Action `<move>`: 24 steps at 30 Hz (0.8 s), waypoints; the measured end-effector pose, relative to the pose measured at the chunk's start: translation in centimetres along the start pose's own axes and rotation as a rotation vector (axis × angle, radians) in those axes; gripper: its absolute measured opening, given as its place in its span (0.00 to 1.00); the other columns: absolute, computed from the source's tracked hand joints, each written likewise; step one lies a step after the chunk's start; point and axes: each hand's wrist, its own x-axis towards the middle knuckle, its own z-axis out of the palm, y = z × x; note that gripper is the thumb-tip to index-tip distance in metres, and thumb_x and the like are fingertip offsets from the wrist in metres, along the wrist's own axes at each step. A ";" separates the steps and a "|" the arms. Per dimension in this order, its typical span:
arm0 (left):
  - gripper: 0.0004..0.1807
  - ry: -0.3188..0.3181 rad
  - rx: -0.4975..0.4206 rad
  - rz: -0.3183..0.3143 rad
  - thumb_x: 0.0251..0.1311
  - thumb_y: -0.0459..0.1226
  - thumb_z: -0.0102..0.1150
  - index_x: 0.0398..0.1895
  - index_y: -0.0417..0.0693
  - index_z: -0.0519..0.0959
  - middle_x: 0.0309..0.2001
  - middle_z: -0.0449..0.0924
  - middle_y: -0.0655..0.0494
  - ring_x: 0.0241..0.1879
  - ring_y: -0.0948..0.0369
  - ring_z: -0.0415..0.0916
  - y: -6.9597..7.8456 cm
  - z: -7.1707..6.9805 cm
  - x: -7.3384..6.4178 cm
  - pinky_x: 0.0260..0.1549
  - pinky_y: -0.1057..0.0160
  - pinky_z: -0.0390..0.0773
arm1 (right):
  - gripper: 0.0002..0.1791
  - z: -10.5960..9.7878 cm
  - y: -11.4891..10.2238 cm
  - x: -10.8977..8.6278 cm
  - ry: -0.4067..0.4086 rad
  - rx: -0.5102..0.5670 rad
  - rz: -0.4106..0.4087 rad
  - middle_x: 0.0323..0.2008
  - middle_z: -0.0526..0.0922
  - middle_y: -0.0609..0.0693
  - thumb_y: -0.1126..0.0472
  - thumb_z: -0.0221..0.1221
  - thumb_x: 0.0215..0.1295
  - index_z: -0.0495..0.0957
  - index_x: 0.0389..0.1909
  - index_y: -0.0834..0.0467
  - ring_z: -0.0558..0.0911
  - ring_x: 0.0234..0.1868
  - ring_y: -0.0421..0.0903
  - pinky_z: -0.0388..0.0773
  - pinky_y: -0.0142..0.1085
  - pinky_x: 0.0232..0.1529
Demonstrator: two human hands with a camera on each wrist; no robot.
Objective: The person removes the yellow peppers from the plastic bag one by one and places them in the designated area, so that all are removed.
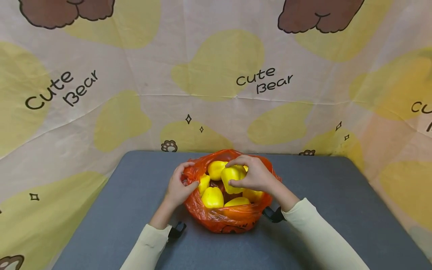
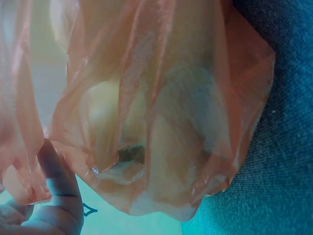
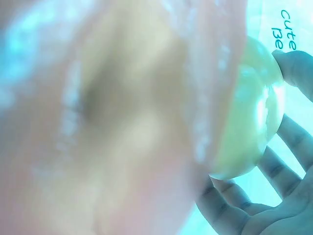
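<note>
An orange-red plastic bag (image 1: 216, 221) stands on the table with its mouth spread wide. Several yellow bell peppers (image 1: 213, 197) lie inside it. My right hand (image 1: 254, 174) holds one yellow bell pepper (image 1: 233, 177) between thumb and fingers over the bag's mouth. In the right wrist view, the fingers of the right hand (image 3: 288, 186) curve round that glossy, lobed pepper (image 3: 254, 117), partly hidden behind blurred plastic. On the other side, my left hand (image 1: 179, 185) pinches the bag's left rim. Thin bag film (image 2: 161, 122) fills most of the left wrist view, beside the left fingers (image 2: 58, 181).
The grey table (image 1: 135, 195) reaches back to a hanging cloth (image 1: 216, 75) printed with bears, yellow patches and lettering. Black straps with dark devices (image 1: 177, 230) sit at both wrists, close to the bag's front sides.
</note>
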 end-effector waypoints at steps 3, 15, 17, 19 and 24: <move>0.30 0.004 0.000 0.000 0.50 0.25 0.64 0.60 0.34 0.69 0.58 0.68 0.37 0.43 0.50 0.73 -0.1 0.0 -0.1 0.39 0.65 0.79 | 0.23 -0.3 -0.1 0.0 0.005 0.003 -0.001 0.48 0.82 0.45 0.52 0.73 0.46 0.83 0.47 0.47 0.79 0.47 0.47 0.78 0.36 0.40; 0.30 0.003 -0.007 -0.024 0.50 0.25 0.64 0.60 0.34 0.69 0.59 0.67 0.38 0.44 0.50 0.73 0.4 0.0 -0.1 0.39 0.67 0.79 | 0.22 -2.3 -0.2 0.0 0.028 0.008 0.046 0.50 0.82 0.46 0.52 0.73 0.47 0.83 0.46 0.46 0.78 0.53 0.50 0.79 0.45 0.47; 0.30 0.004 -0.005 -0.021 0.50 0.25 0.64 0.60 0.34 0.69 0.59 0.68 0.37 0.44 0.50 0.73 0.5 0.0 -0.1 0.39 0.65 0.79 | 0.22 -2.7 -0.2 -0.1 0.032 0.007 0.049 0.50 0.82 0.46 0.52 0.73 0.47 0.83 0.46 0.46 0.78 0.54 0.50 0.77 0.48 0.51; 0.30 0.007 -0.002 -0.019 0.50 0.25 0.64 0.59 0.33 0.69 0.59 0.68 0.37 0.44 0.50 0.73 0.6 0.0 -0.2 0.40 0.64 0.79 | 0.22 -3.1 -0.2 -0.1 0.039 0.008 0.051 0.50 0.83 0.45 0.52 0.73 0.47 0.83 0.47 0.46 0.78 0.54 0.51 0.76 0.51 0.52; 0.30 0.012 0.002 -0.016 0.49 0.24 0.64 0.59 0.33 0.69 0.59 0.68 0.36 0.44 0.50 0.73 0.8 0.0 -0.2 0.42 0.59 0.80 | 0.23 -4.3 -0.1 -0.3 0.062 0.006 0.047 0.50 0.82 0.47 0.51 0.72 0.48 0.83 0.48 0.47 0.78 0.54 0.52 0.78 0.51 0.48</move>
